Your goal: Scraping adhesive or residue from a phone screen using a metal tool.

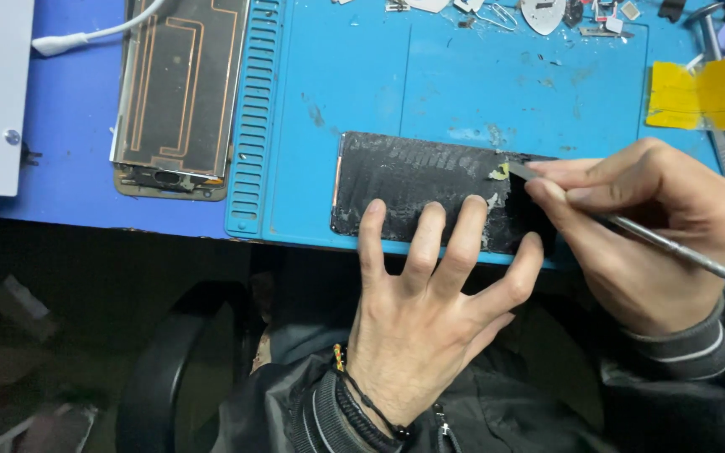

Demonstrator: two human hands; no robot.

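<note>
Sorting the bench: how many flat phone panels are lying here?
2: a black panel under the left hand on the blue mat; a copper-traced panel at upper left. Others may lie off-frame.

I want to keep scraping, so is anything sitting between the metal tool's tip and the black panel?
Nothing visible does: the metal tool in the right hand meets the black panel directly, by a glue scrap.
</note>
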